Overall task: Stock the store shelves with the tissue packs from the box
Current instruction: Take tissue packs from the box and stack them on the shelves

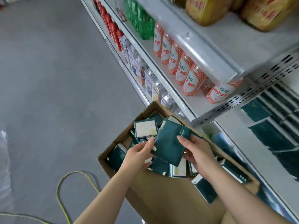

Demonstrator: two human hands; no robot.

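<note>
**Head view, looking down a shop aisle.** A person holds one dark green tissue pack [171, 143] above an open cardboard box [161, 191]. The box stands on the grey floor [48, 78] at the foot of a white shelf unit [218, 50].

- **Hands:** The right hand [199, 152] grips the pack's right edge, thumb on the top face and fingers curled beneath. The left hand [139, 155] holds the left edge, thumb tip on the rim and fingers curled under.
- **Held pack:** It is tilted with a broad face up. A line of pale print along its right edge is too blurred to read.
- **Box contents:** Loose packs [115, 157] of the same green lie jumbled inside. A white-faced pack [146, 128] among them shows a pale panel with faint yellow marks, illegible.
- **Stocked goods:** Shelved packs [271, 131] stand in rows on the lower right shelf, near the box.
- **Shelf above:** Orange-netted bottles [181, 67] carry white labels with large red Chinese characters, apparently 珍珍, under smaller green ones.
- **Farther along:** There are green bottles [140, 21] and red bottles [111, 28]. Below these stand cartons [137, 67] whose blue lettering cannot be read.
- **Top shelf:** Yellow bags [208, 8] bear red print, blurred.
- **Floor:** A yellow cable [64, 183] loops to the left of the box
</note>
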